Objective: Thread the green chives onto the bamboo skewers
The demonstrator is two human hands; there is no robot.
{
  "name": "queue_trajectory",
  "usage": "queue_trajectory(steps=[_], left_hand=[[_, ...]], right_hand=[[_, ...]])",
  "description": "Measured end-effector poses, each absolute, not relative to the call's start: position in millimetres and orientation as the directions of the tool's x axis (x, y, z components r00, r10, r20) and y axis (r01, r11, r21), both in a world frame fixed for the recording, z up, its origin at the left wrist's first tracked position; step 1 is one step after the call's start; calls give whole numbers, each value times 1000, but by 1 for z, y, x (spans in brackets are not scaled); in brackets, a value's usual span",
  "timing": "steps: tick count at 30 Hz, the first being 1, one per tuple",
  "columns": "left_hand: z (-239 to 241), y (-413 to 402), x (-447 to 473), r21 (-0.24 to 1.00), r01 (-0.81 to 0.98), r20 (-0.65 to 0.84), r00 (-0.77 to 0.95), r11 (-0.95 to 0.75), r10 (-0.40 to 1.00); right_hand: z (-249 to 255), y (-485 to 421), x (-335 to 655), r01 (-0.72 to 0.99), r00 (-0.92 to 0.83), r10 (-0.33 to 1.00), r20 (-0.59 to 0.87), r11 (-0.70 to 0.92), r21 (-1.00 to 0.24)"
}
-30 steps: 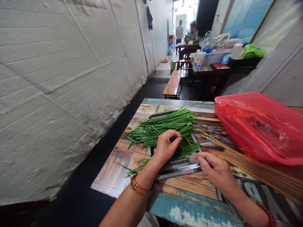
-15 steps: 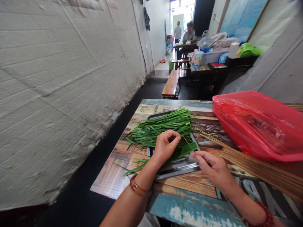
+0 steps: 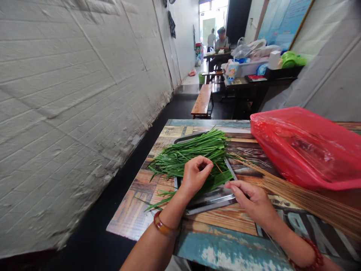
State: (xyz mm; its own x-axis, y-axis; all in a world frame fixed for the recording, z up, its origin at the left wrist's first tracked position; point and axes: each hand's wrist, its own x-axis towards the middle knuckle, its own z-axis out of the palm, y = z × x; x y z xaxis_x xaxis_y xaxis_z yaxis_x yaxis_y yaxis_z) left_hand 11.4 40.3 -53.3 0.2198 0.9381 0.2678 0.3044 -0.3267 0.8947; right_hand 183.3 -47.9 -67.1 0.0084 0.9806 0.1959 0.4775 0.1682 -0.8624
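Note:
A pile of long green chive leaves (image 3: 191,152) lies across a metal tray (image 3: 214,197) on the patterned table (image 3: 225,222). My left hand (image 3: 194,175) rests on the near end of the pile with thumb and fingers pinched together over the leaves. My right hand (image 3: 252,201) sits at the tray's right corner, fingers curled around thin bamboo skewers. A long bundle of bamboo skewers (image 3: 304,201) fans out to the right from there.
A red plastic bag (image 3: 307,146) bulges on the table's right side. A white brick wall (image 3: 70,94) runs along the left. Farther back stand a wooden bench (image 3: 202,99), a cluttered table (image 3: 254,73), and two people (image 3: 217,39).
The view has drifted slightly. My left thumb and fingers have closed a little tighter on the chives. My right hand stays at the tray corner.

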Motion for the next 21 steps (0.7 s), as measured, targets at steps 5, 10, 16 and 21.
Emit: queue_trajectory(steps=[5,10,16,21], left_hand=[[-52,40,11,858,344,318,230,-382,920],[-48,38,11,759,420,419,270,-498,867],[-44,35,11,688,447,479,312,-572,820],[-44,35,11,665,439,496,345,-604,797]], right_hand=[[-68,-48,183,458,3,981,196,173,-872],[-66,-48,183,457,-3,983,184,165,-874],[-65,-48,184,487,-12,985,173,157,-859],[-66,-48,184,490,-11,985,173,156,-858]])
